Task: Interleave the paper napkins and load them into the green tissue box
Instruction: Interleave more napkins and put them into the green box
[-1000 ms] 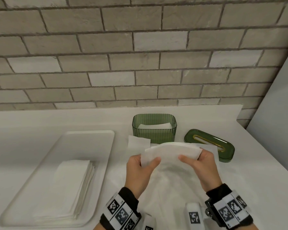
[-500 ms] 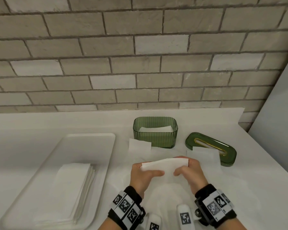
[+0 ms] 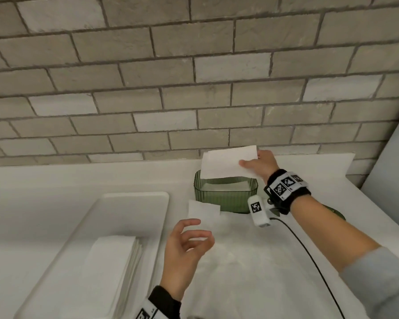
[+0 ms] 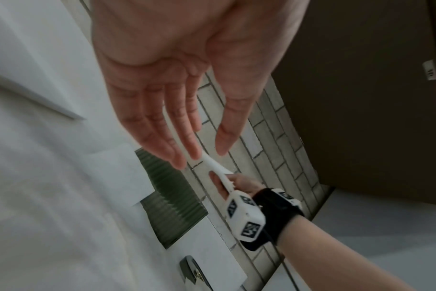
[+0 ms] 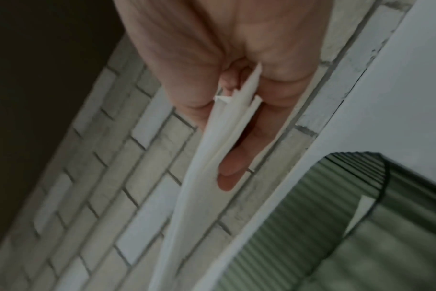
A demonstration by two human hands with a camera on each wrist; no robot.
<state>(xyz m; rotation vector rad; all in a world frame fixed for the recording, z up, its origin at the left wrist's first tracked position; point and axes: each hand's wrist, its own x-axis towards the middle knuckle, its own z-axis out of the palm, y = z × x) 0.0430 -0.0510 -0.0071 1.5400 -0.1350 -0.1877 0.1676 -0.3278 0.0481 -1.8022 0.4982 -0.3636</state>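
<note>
My right hand [image 3: 253, 163] pinches a folded white napkin bundle [image 3: 226, 163] by its right end and holds it level just above the open green tissue box [image 3: 225, 198]. White paper lies inside the box. In the right wrist view the napkin bundle [image 5: 212, 157] runs edge-on between thumb and fingers, beside the green box [image 5: 361, 226]. My left hand [image 3: 189, 238] hovers over the counter in front of the box, fingers loosely spread, holding nothing; its palm fills the left wrist view [image 4: 187, 98]. A single napkin [image 3: 203, 209] lies on the counter left of the box.
A white tray [image 3: 129, 203] at the left holds a stack of napkins [image 3: 111, 272]. The green lid [image 3: 339, 214] is mostly hidden behind my right forearm. A brick wall backs the white counter; a grey panel stands at the right.
My left hand has let go of the bundle and drawn back towards me. My right hand has carried the bundle away from me, up over the green box.
</note>
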